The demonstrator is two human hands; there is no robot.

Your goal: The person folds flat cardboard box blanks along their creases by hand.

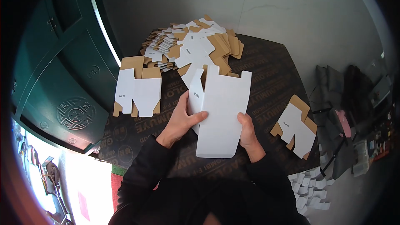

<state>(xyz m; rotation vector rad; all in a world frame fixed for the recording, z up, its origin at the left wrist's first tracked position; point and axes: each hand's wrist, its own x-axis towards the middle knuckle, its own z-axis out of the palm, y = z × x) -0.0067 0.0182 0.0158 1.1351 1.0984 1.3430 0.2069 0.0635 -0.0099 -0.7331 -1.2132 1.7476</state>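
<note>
Carton of white card (223,114), partly opened out from flat, sits upright-ish between the person's two hands, above the near half of the dark table (266,64). From where I stand, its broad blank face is uppermost, a narrower panel with small printed lettering angles away on the left, and loose flaps stick out at the far end.

The left hand (182,120) grips it along that left side, thumb pressed on the edge of the broad face, fingers mostly hidden behind the side panel. The right hand (248,132) pinches the opposite edge, thumb on the face; its fingers are tucked out of my sight.

Just beyond the carton, a big untidy pile of cartons (193,50), white and brown sides showing, spreads over the table's far end. One flat carton (148,93) lies near the left edge, by the green door (77,81); another flat carton (298,129) lies slantwise near the right edge. Below that side, many small white pieces (308,189) are heaped, low down.
</note>
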